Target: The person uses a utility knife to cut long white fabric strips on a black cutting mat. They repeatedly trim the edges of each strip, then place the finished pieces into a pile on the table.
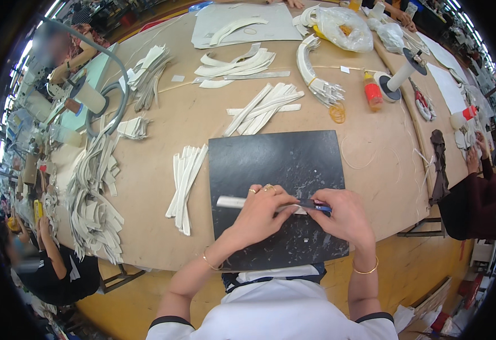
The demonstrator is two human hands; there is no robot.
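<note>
My left hand (264, 212), with rings on its fingers, is closed on a narrow white strip (229, 202). The strip's free end sticks out to the left, and its other end is partly hidden by my fingers. Pinched in my right hand (343, 213) is a small blue-and-dark hand tool (323, 208); my fingers cover much of it, so its exact kind does not show. The tips of both hands nearly meet over a black cutting mat (273, 156), which is scuffed and dotted with small white scraps.
White strip bundles lie left of the mat (186, 187) and beyond it (266, 107). A heap of pale strips (92, 209) covers the table's left side. Farther right stand a red-labelled bottle (372, 93) and a thread spool (399, 76). Co-workers sit on both sides.
</note>
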